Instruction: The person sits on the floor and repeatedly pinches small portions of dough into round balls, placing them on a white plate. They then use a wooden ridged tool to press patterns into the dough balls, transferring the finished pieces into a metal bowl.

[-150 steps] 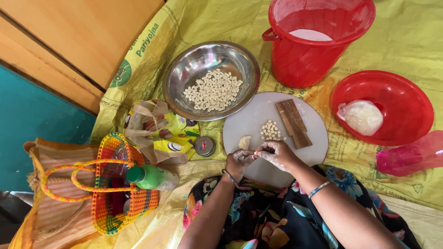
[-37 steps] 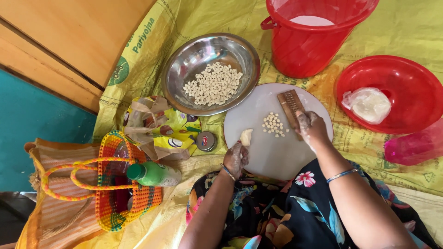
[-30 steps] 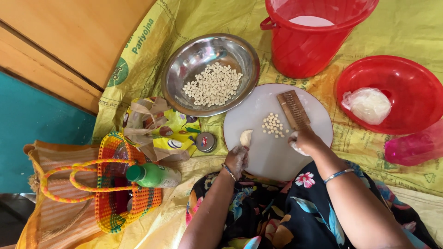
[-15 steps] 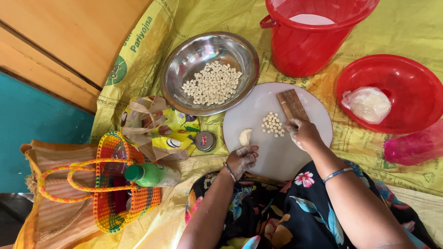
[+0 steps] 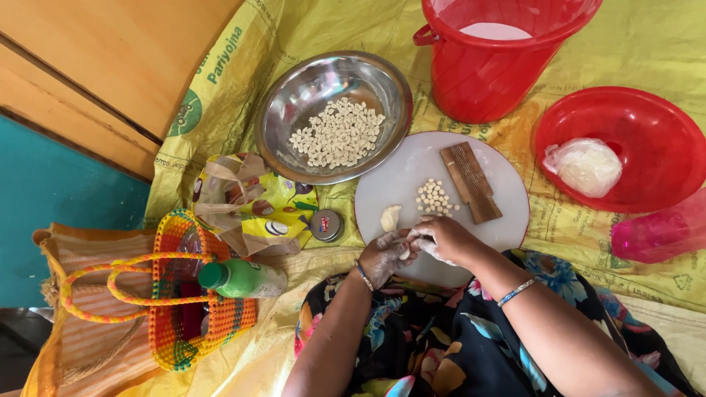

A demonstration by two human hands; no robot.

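Left hand (image 5: 386,254) and right hand (image 5: 441,239) meet at the near edge of the round white board (image 5: 507,217), fingers curled together, pinching a small dough bit (image 5: 405,253), mostly hidden between them. Dough lump (image 5: 390,217) and small shaped pieces (image 5: 433,197) lie farther onto the board, beside the ridged wooden block (image 5: 471,181).

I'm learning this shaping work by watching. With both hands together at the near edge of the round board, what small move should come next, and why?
Probably pinch off a small bit and carry it to the ridged wooden block. Both the left hand and the right hand are closed on a bit of dough at the white board; a dough lump waits beside a small pile of shaped pieces next to the block.
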